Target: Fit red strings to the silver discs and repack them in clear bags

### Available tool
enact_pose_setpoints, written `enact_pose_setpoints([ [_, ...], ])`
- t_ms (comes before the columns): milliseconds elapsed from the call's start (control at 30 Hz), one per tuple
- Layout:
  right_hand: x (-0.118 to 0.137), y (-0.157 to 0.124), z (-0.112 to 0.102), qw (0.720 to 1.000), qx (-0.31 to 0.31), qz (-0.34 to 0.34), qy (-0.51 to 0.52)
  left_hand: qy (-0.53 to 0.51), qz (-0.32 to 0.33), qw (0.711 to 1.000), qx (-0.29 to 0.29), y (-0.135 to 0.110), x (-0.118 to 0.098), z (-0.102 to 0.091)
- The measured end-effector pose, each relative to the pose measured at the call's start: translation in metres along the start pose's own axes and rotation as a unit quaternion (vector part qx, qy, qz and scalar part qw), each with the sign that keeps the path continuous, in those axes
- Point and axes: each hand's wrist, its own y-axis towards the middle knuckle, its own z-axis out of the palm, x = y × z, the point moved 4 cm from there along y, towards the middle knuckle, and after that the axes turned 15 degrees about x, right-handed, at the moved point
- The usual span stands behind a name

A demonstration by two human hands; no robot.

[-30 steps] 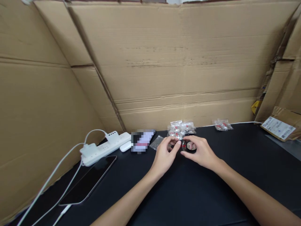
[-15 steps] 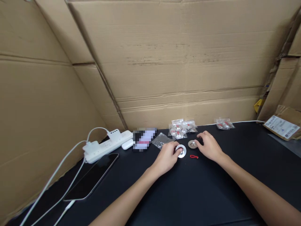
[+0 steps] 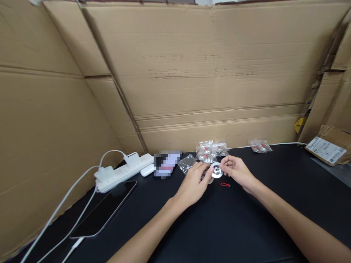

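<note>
My left hand (image 3: 196, 180) and my right hand (image 3: 236, 171) meet above the black table (image 3: 246, 226). Between their fingertips they hold a small silver metal disc (image 3: 216, 170), lifted off the table. A second silver disc (image 3: 210, 179) shows partly under my left fingers; whether that hand grips it I cannot tell. A small red loop (image 3: 225, 185) lies on the table just below the disc. Behind the hands lies a pile of clear bags with silver and red parts (image 3: 210, 151), and an empty clear bag (image 3: 186, 163) lies to its left.
Cardboard walls (image 3: 192, 73) surround the table. At the left lie a white power strip (image 3: 122, 171) with cables, a dark tablet (image 3: 105, 210) and a small white case (image 3: 147, 170). Another clear bag (image 3: 259, 145) lies at the back right, a labelled cardboard box (image 3: 327, 148) further right.
Half a second ago both discs lay on the table under my separate hands. Now the hands have come together and one disc is raised between them. The red loop stays on the table.
</note>
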Motion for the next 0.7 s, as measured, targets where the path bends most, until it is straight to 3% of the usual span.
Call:
enact_pose_setpoints([
  [100,0.007,-0.002,0.01,0.999,0.042,-0.005,0.001,-0.089,-0.016,0.996,0.011,0.002,0.002,0.001],
  [200,0.015,-0.008,0.008,0.988,0.063,-0.021,-0.137,-0.193,-0.042,0.98,-0.011,0.005,0.015,0.003],
  [333,0.021,-0.017,-0.001,0.924,0.131,-0.014,-0.358,-0.309,-0.094,0.946,-0.039,0.008,0.032,0.003],
  [433,0.02,-0.022,-0.003,0.894,0.2,0.009,-0.402,-0.363,-0.139,0.921,-0.034,0.008,0.036,0.006],
  [500,0.02,-0.022,-0.001,0.885,0.214,0.013,-0.413,-0.383,-0.144,0.912,-0.027,0.008,0.036,0.008],
  [600,0.02,-0.021,0.003,0.901,0.216,0.018,-0.376,-0.397,-0.135,0.907,-0.026,0.007,0.032,0.01],
  [700,0.02,-0.017,0.004,0.95,0.174,0.012,-0.259,-0.42,-0.123,0.899,-0.018,0.007,0.026,0.011],
])
